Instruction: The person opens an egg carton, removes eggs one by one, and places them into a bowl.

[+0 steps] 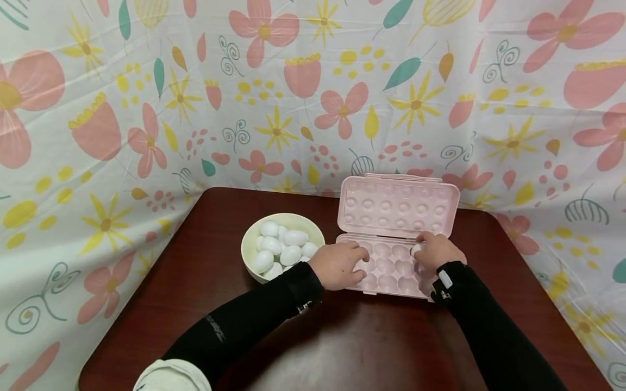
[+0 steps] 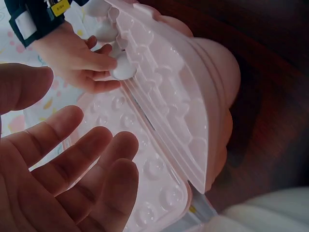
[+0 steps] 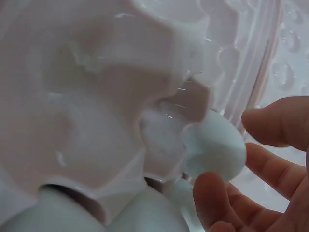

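A pink plastic egg carton (image 1: 386,282) lies with its lid raised, its rows of round cups facing up. At its back right corner my right hand (image 1: 440,255) holds a white egg (image 3: 217,147) between thumb and fingertips, low over a cup. More white eggs (image 3: 149,212) sit in cups along that end, mostly behind the hand in the head view. My left hand (image 1: 338,266) hovers above the carton's left end, its fingers (image 2: 72,154) spread and loosely bent, with nothing in them.
Left of the carton stands a cream bowl (image 1: 248,263) piled with white eggs (image 1: 270,245); the left forearm passes in front of it. The raised carton lid (image 1: 398,202) leans back towards the floral curtain (image 1: 293,108). All rest on a dark red-brown table (image 1: 205,244).
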Tool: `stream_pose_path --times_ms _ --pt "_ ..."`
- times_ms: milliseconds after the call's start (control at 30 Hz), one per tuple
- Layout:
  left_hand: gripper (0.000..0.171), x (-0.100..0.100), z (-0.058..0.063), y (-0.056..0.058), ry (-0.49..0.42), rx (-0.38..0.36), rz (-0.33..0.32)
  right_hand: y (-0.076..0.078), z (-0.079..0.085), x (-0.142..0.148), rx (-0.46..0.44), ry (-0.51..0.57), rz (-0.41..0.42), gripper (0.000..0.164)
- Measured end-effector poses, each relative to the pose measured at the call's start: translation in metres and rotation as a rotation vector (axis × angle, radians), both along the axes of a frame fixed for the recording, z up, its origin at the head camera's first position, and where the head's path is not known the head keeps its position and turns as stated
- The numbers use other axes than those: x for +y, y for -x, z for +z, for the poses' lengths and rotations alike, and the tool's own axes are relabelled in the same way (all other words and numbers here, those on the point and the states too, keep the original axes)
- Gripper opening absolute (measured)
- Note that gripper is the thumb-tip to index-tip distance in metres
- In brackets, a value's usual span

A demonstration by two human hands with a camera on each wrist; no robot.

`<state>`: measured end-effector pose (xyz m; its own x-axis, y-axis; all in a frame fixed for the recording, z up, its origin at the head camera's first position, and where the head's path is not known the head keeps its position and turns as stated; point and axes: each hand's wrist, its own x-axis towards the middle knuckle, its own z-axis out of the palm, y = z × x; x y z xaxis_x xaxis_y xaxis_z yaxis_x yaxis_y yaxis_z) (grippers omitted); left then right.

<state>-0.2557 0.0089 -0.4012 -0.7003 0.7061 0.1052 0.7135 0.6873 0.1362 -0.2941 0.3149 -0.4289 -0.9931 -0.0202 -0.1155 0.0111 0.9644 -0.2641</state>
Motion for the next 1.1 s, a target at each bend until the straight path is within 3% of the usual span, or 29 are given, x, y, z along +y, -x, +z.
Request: stream_pose_path --times_ms 400,667,867,1100 --pt "0.029 0.001 0.003 -0.001 -0.026 0.002 -0.004 0.001 0.001 -0.001 -0.046 0.002 -0.032 0.043" --pt "0.03 -0.003 0.007 0.0 -0.055 -0.007 0.001 -0.009 0.008 -0.004 0.089 0.024 -0.035 0.036" --pt "0.033 -0.008 0.012 0.002 -0.102 0.01 -0.002 -0.02 0.023 -0.021 0.168 0.138 0.004 0.036" --pt "0.04 -0.009 0.013 0.003 -0.156 -0.011 -0.003 -0.031 0.03 -0.049 0.186 0.294 0.098 0.036"
